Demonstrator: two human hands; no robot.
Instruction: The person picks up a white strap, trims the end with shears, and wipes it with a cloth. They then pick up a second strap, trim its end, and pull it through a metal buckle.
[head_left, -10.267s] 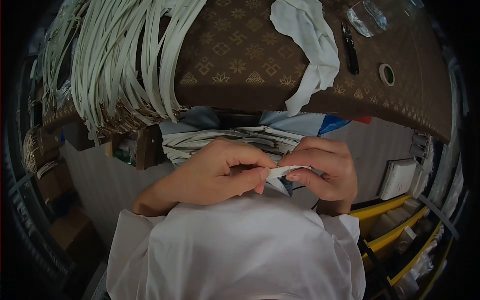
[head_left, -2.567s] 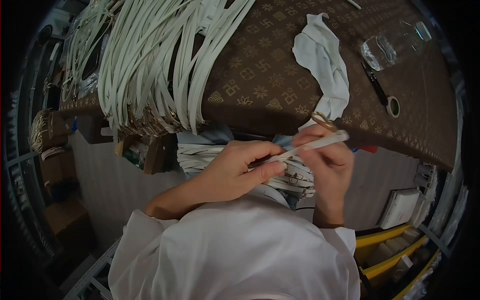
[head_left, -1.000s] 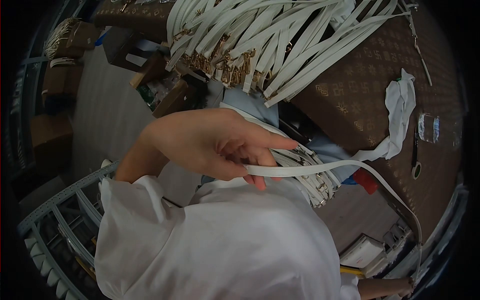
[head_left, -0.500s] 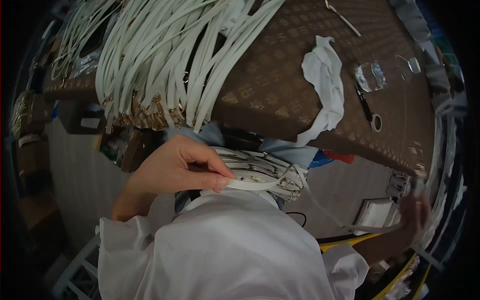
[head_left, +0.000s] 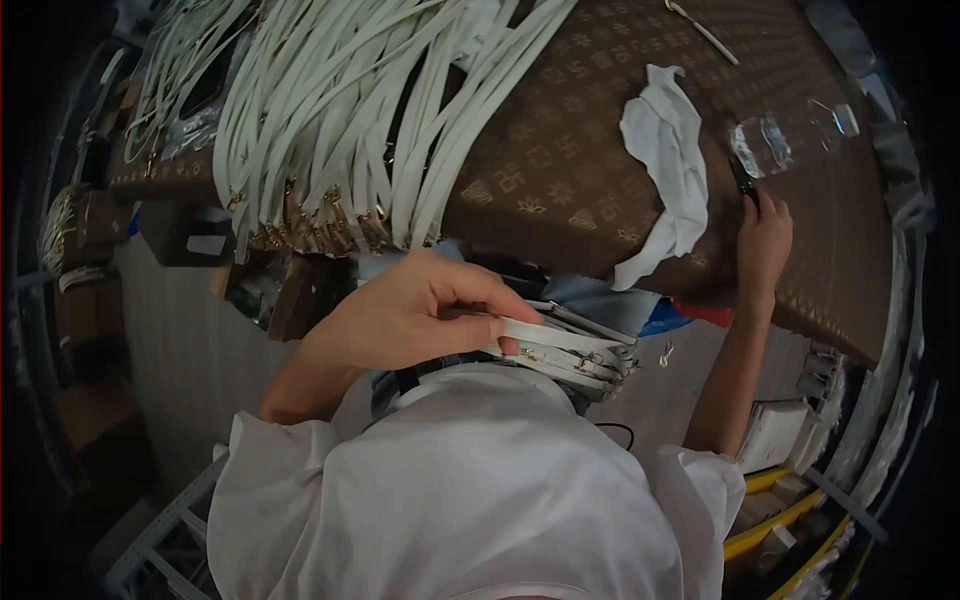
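Observation:
My left hand [head_left: 415,312] is closed in a pinch, thumb against fingers, on the end of a white strap [head_left: 545,333]. That strap lies over a bundle of white straps with metal buckles [head_left: 590,372] on my lap. Out to the right, my right hand [head_left: 766,240] is at the table's edge with its fingers closed on a slim black tool [head_left: 742,178]. The tool's dark front end sticks out beyond the fingers, and its ring end is hidden by the hand. A crumpled white cloth [head_left: 668,170] lies to the left of that hand.
Many white straps with gold clasps [head_left: 330,130] hang over the front of the brown patterned table [head_left: 560,190]. A clear plastic piece [head_left: 762,145] lies beyond my right hand. A thin white-handled tool [head_left: 705,35] rests at the back. Yellow-edged bins [head_left: 775,510] stand low right.
My right hand has swung from low right, where it drew out the strap's far end, up onto the table and closed on the black tool. The left hand still pinches the strap.

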